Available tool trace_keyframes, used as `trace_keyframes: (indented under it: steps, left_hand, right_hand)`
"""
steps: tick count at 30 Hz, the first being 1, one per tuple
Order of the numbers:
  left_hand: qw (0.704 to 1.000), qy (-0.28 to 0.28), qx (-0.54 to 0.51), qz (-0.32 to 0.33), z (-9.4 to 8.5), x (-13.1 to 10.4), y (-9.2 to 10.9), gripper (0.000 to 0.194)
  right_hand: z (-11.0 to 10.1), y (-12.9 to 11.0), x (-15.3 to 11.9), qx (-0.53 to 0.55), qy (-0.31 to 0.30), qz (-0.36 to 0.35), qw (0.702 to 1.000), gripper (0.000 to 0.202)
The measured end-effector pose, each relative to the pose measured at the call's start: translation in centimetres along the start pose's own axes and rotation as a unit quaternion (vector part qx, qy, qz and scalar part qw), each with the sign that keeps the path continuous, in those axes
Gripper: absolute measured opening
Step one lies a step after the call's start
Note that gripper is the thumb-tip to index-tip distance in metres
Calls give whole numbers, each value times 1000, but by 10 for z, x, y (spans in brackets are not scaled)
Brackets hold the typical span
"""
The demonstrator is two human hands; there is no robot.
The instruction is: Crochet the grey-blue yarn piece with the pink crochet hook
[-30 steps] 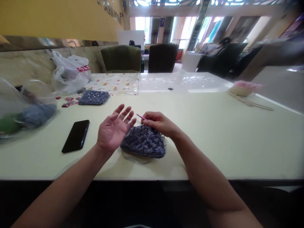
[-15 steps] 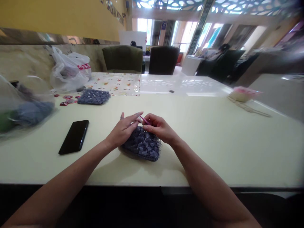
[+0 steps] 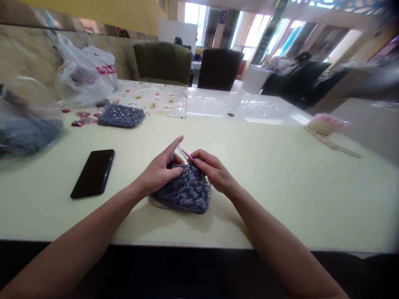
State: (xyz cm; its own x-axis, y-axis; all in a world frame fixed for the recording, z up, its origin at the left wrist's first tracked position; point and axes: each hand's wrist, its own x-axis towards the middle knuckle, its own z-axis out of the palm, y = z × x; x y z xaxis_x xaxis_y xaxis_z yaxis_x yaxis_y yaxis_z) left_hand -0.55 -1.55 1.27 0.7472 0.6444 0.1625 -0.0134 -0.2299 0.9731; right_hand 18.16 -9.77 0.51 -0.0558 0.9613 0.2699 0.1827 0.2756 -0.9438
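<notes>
A dark blue-grey crocheted piece (image 3: pixel 187 193) with a ruffled surface rests on the pale table between my hands. My left hand (image 3: pixel 166 166) grips its upper left edge with the thumb in front, the index finger raised and a pale strand running from that finger. At the top edge, my right hand (image 3: pixel 212 166) is closed on a pink crochet hook (image 3: pixel 187 155), whose shaft points up and left. Where the hook tip meets the strand is too small to make out.
A black phone (image 3: pixel 93 173) lies left. Behind it are a second crocheted piece (image 3: pixel 121 115), small red packets (image 3: pixel 82 118) and two plastic bags (image 3: pixel 85 77) (image 3: pixel 28 120). A pink and cream bundle (image 3: pixel 327 123) with cord sits right. Chairs (image 3: pixel 163 62) stand beyond the table.
My left index finger has lifted away from the hook, and the left thumb now presses on the crocheted piece. The right hand keeps the hook nearly in place. The view has tilted slightly downward.
</notes>
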Motion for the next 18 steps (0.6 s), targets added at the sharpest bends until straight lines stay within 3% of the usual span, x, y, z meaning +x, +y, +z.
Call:
trace_keyframes:
  steps: [4, 8, 11, 18]
  left_hand:
    - [999, 32, -28, -18, 4, -1, -1, 76]
    - [999, 12, -46, -9, 6, 1, -5, 92]
    - [999, 9, -43, -14, 6, 1, -6, 94]
    - [993, 76, 77, 49, 10, -2, -8, 61]
  right_hand:
    - [6, -3, -1, -51, 16, -10, 999, 19]
    - [7, -3, -1, -107, 37, -26, 993, 15]
    - [6, -3, -2, -145, 45, -37, 988, 13]
    - [7, -5, -3, -235, 32, -84, 968, 15]
